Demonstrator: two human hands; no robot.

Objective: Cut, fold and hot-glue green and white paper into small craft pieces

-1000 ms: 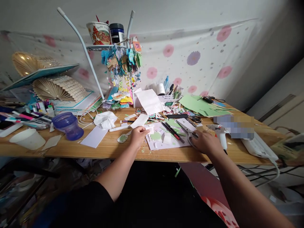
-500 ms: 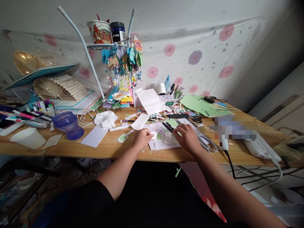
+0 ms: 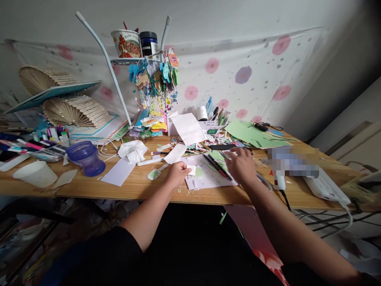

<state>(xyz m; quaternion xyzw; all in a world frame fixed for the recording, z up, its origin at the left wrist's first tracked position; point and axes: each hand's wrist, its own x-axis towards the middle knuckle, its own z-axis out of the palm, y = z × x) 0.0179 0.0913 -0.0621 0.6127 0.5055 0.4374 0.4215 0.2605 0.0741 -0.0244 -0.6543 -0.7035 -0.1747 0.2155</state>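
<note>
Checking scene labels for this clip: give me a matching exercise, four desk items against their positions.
Items:
1. purple cup
2. green paper sheets
3. small white paper piece
4. noodle bowl

Places:
A. on the raised shelf at the back
B. at the left hand fingers
C. back right of the desk
D. left part of the desk, near the white cup

Pairs: 1-D, 2-C, 3-B, 4-A

No legible text anywhere. Red-printed paper bowl on the shelf has markings too small to read. Small handwritten white card near the pens is also illegible.
</note>
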